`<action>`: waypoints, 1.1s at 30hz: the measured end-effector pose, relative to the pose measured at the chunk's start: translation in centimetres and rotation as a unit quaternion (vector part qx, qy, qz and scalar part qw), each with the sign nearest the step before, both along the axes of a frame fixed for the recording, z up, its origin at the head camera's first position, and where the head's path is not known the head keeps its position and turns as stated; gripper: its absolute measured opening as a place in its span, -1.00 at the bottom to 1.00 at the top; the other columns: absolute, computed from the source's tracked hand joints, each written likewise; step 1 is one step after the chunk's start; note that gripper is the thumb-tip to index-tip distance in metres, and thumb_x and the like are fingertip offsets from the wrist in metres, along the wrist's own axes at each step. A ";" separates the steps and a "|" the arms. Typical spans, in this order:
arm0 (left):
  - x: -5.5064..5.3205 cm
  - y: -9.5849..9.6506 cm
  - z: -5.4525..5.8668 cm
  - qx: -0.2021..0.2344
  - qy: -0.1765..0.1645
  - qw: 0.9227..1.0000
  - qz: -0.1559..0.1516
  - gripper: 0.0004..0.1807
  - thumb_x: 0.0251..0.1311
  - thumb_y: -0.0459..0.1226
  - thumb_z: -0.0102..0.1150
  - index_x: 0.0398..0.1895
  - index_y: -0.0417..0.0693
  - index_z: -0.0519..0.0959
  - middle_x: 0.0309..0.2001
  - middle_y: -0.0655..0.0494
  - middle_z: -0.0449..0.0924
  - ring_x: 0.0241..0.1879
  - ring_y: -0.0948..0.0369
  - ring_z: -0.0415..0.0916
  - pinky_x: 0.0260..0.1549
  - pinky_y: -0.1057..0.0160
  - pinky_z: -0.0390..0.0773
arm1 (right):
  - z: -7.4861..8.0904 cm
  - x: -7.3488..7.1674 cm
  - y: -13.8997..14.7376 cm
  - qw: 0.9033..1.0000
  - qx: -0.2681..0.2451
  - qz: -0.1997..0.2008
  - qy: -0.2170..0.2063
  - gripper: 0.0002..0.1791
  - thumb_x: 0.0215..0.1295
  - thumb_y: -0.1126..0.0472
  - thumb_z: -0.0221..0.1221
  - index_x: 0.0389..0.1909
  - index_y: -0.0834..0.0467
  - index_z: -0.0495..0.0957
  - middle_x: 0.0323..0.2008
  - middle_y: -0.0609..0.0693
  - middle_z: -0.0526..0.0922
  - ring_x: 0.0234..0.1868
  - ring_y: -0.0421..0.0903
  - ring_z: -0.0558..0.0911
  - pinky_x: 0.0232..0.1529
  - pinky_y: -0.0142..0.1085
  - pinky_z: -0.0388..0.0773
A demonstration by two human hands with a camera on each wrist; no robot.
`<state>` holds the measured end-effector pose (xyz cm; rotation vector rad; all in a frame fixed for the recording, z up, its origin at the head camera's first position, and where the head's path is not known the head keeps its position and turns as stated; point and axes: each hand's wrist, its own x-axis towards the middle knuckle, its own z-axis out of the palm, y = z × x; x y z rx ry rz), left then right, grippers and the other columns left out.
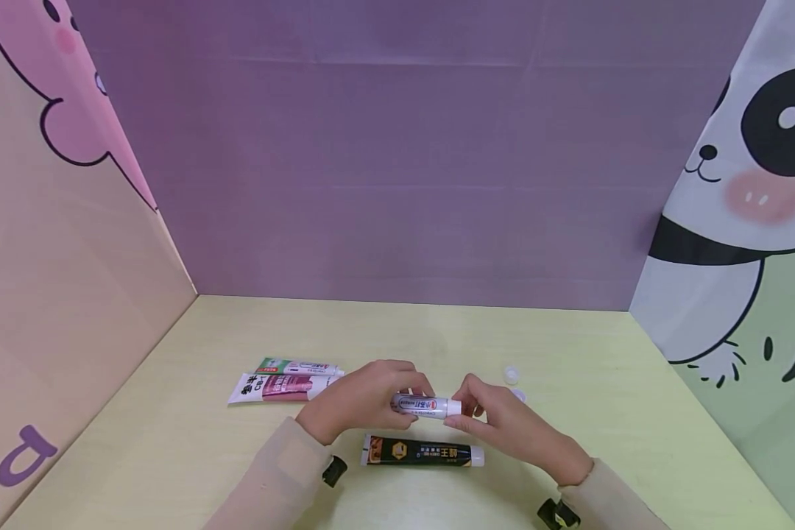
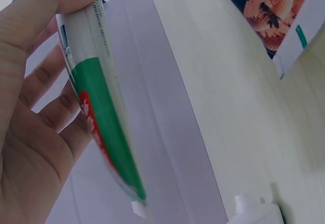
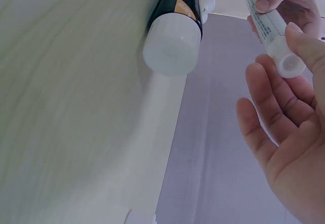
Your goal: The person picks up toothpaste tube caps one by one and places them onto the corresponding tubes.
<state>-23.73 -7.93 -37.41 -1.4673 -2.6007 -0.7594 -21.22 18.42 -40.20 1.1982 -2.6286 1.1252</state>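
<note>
A white and green toothpaste tube (image 1: 414,405) is held level above the table, close behind a black toothpaste tube (image 1: 420,451). My left hand (image 1: 371,394) grips its body between thumb and fingers, and the green crimped end (image 2: 109,132) sticks out past the hand in the left wrist view. At the other end, my right hand (image 1: 503,423) pinches the white cap (image 3: 287,59) between thumb and fingertips. The cap still sits on the tube. The black tube lies flat, its own white cap (image 3: 172,43) pointing right.
On the table's left lie a purple and white toothpaste tube (image 1: 278,388) and, right behind it, a green and white one (image 1: 298,366). Two small round caps, a clear-white cap (image 1: 511,375) and a paler cap (image 1: 519,395), lie behind my right hand. A purple backdrop (image 1: 404,184) stands behind.
</note>
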 end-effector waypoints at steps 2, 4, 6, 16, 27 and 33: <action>0.0 0.0 0.0 -0.001 0.003 1.000 -0.001 -0.69 0.06 -0.39 0.38 -0.11 0.06 0.67 -0.22 0.29 0.57 -0.31 0.37 0.44 -0.29 0.49 0.49 | 0.0 0.0 0.0 1.000 0.004 0.004 0.001 -0.80 0.39 0.07 0.25 -0.22 0.01 0.41 -0.41 -0.19 0.62 -0.44 -0.32 0.50 -0.46 -0.42 0.42; 0.0 0.1 0.0 -0.001 0.006 1.000 -0.002 -0.70 0.06 -0.39 0.37 -0.11 0.06 0.68 -0.22 0.28 0.57 -0.31 0.37 0.43 -0.29 0.49 0.49 | 0.0 0.0 0.0 1.000 0.007 0.003 -0.005 -0.81 0.40 0.07 0.23 -0.22 0.02 0.40 -0.41 -0.13 0.64 -0.44 -0.32 0.49 -0.45 -0.42 0.42; 0.0 0.1 -0.1 0.003 0.003 1.000 -0.003 -0.70 0.06 -0.39 0.36 -0.11 0.05 0.67 -0.22 0.28 0.57 -0.32 0.37 0.43 -0.31 0.49 0.49 | 0.0 0.1 0.0 1.000 0.006 0.001 -0.010 -0.81 0.41 0.07 0.22 -0.22 0.02 0.40 -0.40 -0.07 0.67 -0.43 -0.32 0.51 -0.44 -0.41 0.43; 0.0 -0.6 -0.4 0.007 -0.017 1.000 0.018 -0.62 0.05 -0.33 0.38 -0.02 0.08 0.62 -0.25 0.33 0.53 -0.33 0.36 0.42 -0.30 0.43 0.50 | 0.0 0.1 0.2 1.000 -0.024 0.012 -0.016 -0.84 0.44 0.12 0.19 -0.19 0.04 0.38 -0.31 -0.01 0.70 -0.32 -0.26 0.61 -0.34 -0.33 0.51; 0.0 -3.2 -0.9 -0.004 -0.012 0.998 0.055 -0.61 0.03 -0.31 0.40 -0.01 0.06 0.63 -0.17 0.35 0.57 -0.29 0.34 0.43 -0.29 0.39 0.51 | 0.4 0.2 1.5 1.000 -0.019 0.003 -0.023 -0.84 0.44 0.11 0.19 -0.16 0.02 0.39 -0.29 -0.04 0.68 -0.31 -0.25 0.60 -0.31 -0.34 0.52; 0.0 -3.9 -0.8 0.000 -0.004 0.998 0.056 -0.61 0.03 -0.31 0.40 0.00 0.04 0.65 -0.15 0.33 0.59 -0.29 0.35 0.46 -0.28 0.38 0.53 | 0.6 0.4 2.3 0.999 -0.016 -0.013 -0.044 -0.84 0.44 0.07 0.19 -0.17 0.00 0.41 -0.30 -0.06 0.67 -0.34 -0.23 0.57 -0.36 -0.38 0.45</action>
